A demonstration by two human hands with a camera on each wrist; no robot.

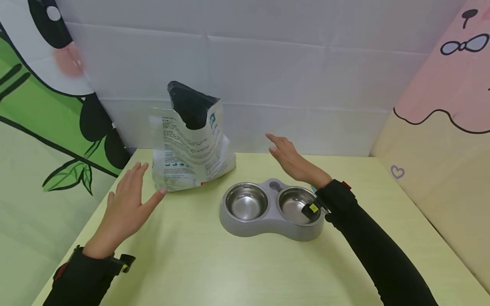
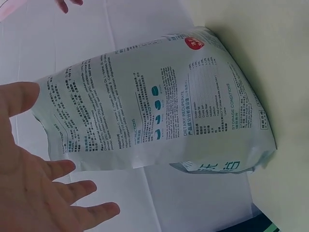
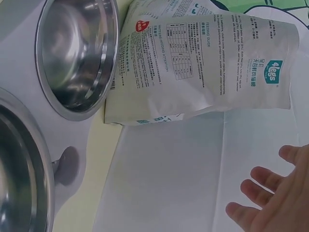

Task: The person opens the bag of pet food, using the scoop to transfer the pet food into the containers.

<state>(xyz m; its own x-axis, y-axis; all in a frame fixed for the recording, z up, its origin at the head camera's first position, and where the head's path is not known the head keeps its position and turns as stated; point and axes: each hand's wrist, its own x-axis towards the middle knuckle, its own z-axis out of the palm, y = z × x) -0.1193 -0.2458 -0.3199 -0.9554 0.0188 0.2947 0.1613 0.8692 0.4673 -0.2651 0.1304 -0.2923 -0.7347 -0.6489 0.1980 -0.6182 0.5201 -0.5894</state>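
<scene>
A white pet food bag (image 1: 187,157) stands at the back left of the table, its dark inside showing at the open top. My left hand (image 1: 126,208) is in front of the bag and to its left, fingers spread and holding nothing. To the right of the bag sits a grey double pet bowl (image 1: 249,229) with two steel bowls, both without food. My right hand (image 1: 292,161) reaches over the far side of the right steel bowl (image 1: 292,206), fingers extended. In the right wrist view, that hand (image 3: 280,198) appears apart from the bag (image 3: 193,67).
The pale yellow table (image 1: 199,267) meets a white sheet (image 1: 268,76) behind the bag. Printed cartoon panels line both sides, green (image 1: 42,110) on the left and pink and beige on the right. Black camera straps (image 1: 337,199) circle the wrists.
</scene>
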